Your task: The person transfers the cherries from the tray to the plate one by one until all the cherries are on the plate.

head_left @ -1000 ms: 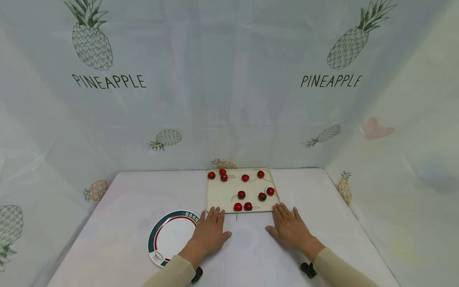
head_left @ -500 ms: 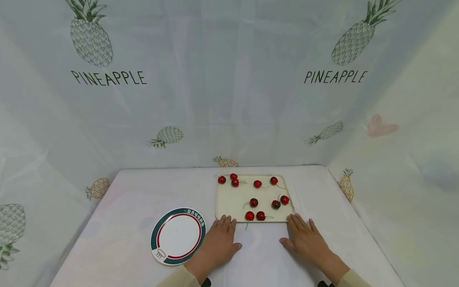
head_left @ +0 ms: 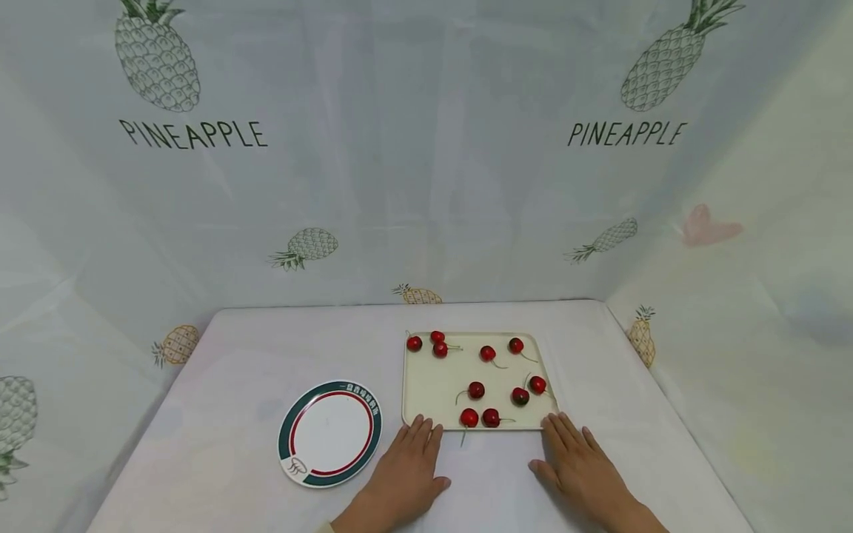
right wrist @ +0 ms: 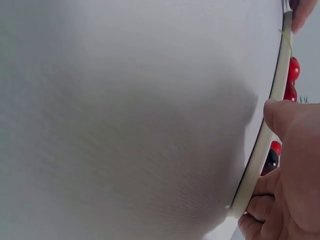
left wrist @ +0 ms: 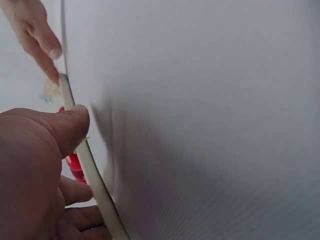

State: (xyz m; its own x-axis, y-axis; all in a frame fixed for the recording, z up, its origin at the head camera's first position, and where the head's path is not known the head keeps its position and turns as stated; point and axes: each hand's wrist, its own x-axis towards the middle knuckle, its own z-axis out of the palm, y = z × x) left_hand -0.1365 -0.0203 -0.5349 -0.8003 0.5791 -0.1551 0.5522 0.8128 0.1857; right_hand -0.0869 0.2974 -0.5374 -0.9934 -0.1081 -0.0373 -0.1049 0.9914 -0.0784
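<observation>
A cream rectangular tray (head_left: 432, 381) carries several red cherries (head_left: 476, 390) with stems, spread over it. My left hand (head_left: 406, 474) lies with straight fingers, tips at the tray's front left corner. At the front right corner, the fingertips of my right hand (head_left: 586, 470) rest on the tray's edge. Both thumbs point inward, toward each other. In the left wrist view the fingertips sit along the tray rim (left wrist: 95, 177). From the right wrist, the fingers similarly meet the rim (right wrist: 255, 167), with the lower ones bent slightly at the edge. One cherry's stem hangs over the front edge.
Left of the tray lies a round white plate (head_left: 331, 433) with a green band and a red ring. Pale cloth covers the table (head_left: 253, 370). Behind it rises a hanging cloth (head_left: 413, 185) printed with pineapples.
The tray, with its cherries, has slid toward me and to the right, both hands moving along at its front corners. The plate keeps its place on the table.
</observation>
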